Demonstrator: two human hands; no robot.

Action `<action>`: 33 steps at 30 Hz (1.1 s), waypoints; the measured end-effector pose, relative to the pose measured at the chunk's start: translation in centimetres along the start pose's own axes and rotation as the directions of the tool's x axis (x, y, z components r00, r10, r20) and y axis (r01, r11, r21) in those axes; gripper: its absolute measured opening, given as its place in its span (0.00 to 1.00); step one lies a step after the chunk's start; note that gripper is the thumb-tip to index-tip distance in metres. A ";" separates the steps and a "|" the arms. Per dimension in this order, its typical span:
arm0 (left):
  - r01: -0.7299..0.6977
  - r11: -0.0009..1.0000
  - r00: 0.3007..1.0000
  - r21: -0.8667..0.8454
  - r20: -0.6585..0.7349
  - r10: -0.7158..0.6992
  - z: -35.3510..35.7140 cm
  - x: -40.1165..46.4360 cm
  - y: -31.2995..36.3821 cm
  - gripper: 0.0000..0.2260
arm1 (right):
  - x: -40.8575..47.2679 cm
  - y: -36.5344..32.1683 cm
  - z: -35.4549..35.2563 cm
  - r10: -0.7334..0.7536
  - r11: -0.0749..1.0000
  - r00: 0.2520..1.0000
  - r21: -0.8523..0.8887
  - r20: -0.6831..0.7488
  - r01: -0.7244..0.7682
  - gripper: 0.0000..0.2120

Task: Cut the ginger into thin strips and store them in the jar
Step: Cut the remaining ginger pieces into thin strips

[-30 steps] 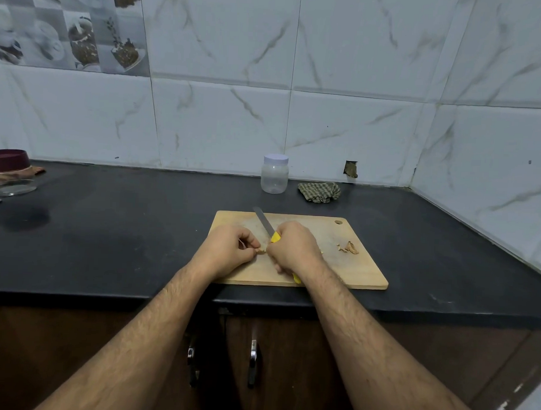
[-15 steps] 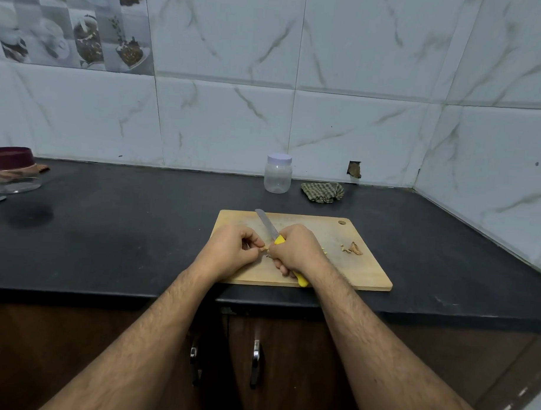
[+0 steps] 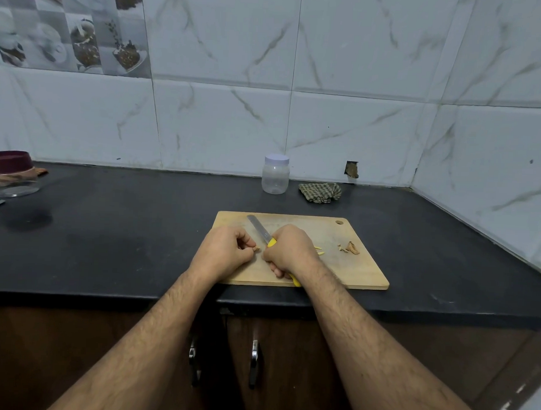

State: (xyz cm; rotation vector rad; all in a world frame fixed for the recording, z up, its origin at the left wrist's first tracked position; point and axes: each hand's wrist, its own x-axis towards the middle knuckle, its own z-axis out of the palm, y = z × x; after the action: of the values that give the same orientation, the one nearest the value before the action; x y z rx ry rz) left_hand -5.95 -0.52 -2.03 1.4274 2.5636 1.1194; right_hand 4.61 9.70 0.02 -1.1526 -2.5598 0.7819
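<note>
Forearms are reaching in from below, and both hands are resting on the board [image 3: 362, 269]. The left hand [image 3: 227, 254] is lying knuckles up with fingers curled, and its fingertips are pinching a small ginger [image 3: 256, 249] piece just above the wood. The right hand [image 3: 289, 250] is gripping the yellow handle of the knife [image 3: 259, 230] in a closed fist; the blade is pointing away and to the left, tilted over the board. Thin strips [image 3: 319, 250] are lying just right of this hand, peels [image 3: 350, 248] a little farther. The jar [image 3: 275, 174], lid on, is standing by the wall behind the board, beside a cloth [image 3: 320, 192].
</note>
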 end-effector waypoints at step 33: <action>0.000 0.999 1.000 0.041 0.029 -0.001 0.8 0.5 0.9 0.06 | -4.7 2.6 -5.8 0.057 0.991 0.996 0.120 0.065 -0.064 0.09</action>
State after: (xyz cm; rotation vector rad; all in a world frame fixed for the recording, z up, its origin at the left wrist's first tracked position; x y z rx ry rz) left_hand -5.38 0.61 -1.92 1.4407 2.5818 1.0431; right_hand 11.77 9.81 3.48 -1.1902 -2.4959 0.9877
